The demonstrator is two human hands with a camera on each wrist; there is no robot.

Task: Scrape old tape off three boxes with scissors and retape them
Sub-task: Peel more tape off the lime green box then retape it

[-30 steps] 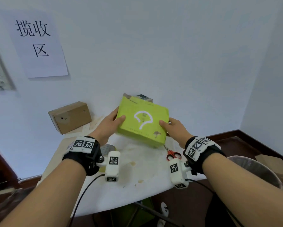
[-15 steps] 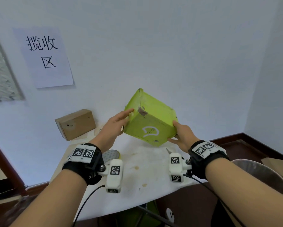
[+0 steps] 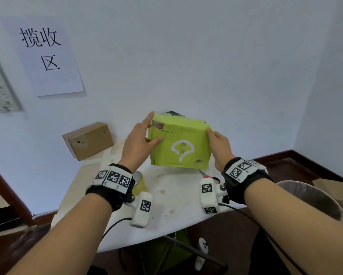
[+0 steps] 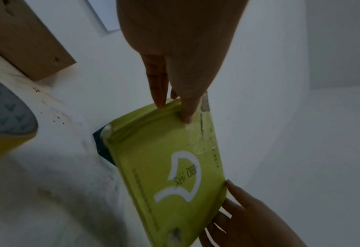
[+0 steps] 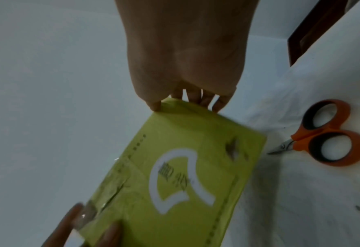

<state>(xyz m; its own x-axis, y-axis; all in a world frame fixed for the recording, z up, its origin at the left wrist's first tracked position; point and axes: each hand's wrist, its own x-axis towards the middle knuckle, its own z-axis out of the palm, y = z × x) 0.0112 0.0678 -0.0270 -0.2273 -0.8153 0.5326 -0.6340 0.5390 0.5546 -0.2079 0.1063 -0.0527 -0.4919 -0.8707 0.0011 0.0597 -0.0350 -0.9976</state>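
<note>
I hold a lime-green box (image 3: 179, 143) with a white logo between both hands, just above the white table (image 3: 166, 207). My left hand (image 3: 144, 133) grips its left edge, thumb on the logo face and fingers along the side. My right hand (image 3: 218, 142) pinches the upper right corner. A strip of old brownish tape (image 3: 157, 124) sits at the top left corner. In the wrist views the green box (image 4: 174, 167) (image 5: 174, 175) shows clear tape across its face. Orange-handled scissors (image 5: 322, 138) lie on the table under my right wrist. A yellow tape roll (image 3: 140, 181) lies by my left wrist.
A brown cardboard box (image 3: 89, 139) stands at the table's back left against the wall. A dark box (image 3: 174, 113) peeks out behind the green one. A round bin (image 3: 309, 197) stands to the right of the table. A paper sign (image 3: 41, 54) hangs on the wall.
Both hands have turned the green box from a corner-up tilt so that its logo face stands toward me. My left thumb has moved onto that face.
</note>
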